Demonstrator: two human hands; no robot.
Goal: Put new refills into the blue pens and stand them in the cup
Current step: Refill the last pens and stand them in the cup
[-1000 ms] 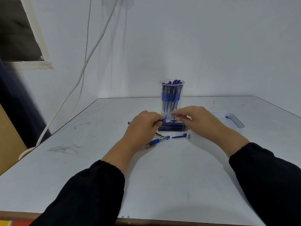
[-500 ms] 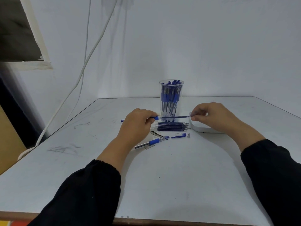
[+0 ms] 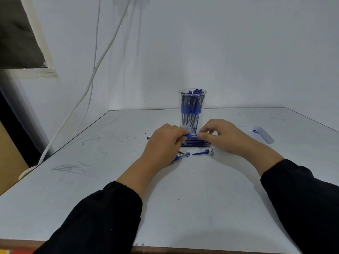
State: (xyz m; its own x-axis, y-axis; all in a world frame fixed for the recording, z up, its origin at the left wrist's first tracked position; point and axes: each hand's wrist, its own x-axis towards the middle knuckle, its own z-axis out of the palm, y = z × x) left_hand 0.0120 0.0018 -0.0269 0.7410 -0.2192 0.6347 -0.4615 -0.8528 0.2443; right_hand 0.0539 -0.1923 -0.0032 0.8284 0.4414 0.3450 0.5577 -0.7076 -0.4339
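A clear cup full of blue pens stands at the middle of the white table. In front of it my left hand grips a blue pen barrel whose tail end sticks out to the left. My right hand pinches the refill at the barrel's mouth; almost all of the refill is hidden. Under my hands lies a bundle of dark refills. Nearer me lie another blue pen, a blue cap and a small metal tip.
A clear plastic lid with a blue mark lies to the right of my right hand. White cables hang down the wall at the left, past the table's left edge.
My right hand has moved left toward my left hand, and the refill that stretched between them has gone into the barrel. My left hand has shifted slightly right.
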